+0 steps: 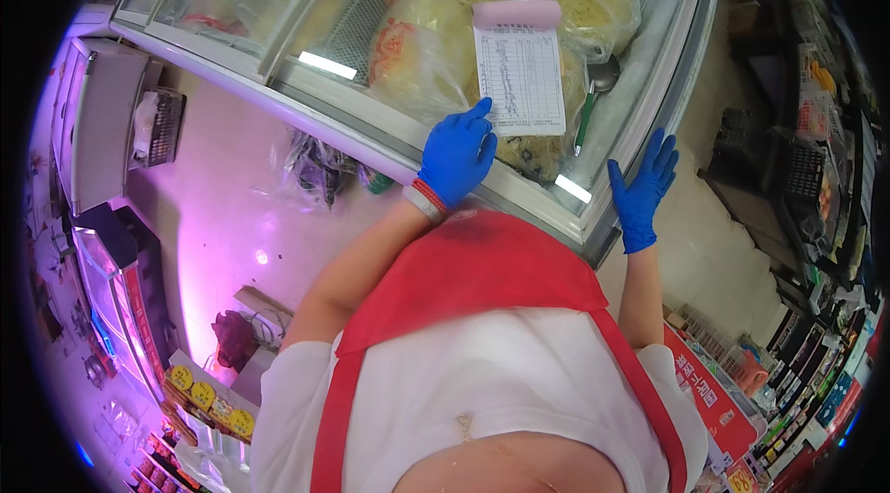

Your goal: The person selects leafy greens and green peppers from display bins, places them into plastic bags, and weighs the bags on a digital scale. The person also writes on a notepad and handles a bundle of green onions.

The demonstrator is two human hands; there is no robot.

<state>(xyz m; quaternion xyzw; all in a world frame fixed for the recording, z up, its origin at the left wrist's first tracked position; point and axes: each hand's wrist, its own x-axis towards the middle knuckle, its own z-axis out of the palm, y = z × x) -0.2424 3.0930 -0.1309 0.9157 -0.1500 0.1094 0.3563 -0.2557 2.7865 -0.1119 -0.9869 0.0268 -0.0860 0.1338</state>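
Note:
A pad of printed forms (521,79) with handwriting and a folded-back pink cover lies on the glass lid of a chest freezer (389,135). My left hand (459,152), in a blue glove, has its index finger at the pad's lower left edge and holds nothing. Just right of the pad lies a green pen (586,119), near a dark round object (603,73). My right hand (644,183), also gloved in blue, is spread at the freezer's right edge, empty. Under the glass are several plastic bags of pale food (434,48).
Bagged goods (316,166) rest on the floor beside the freezer's near left side. A black basket (163,128) stands by a white cabinet (108,124) at the left. Stocked shelves (820,145) line the right, with black crates among them. Cartons and yellow signs (208,399) are at the lower left.

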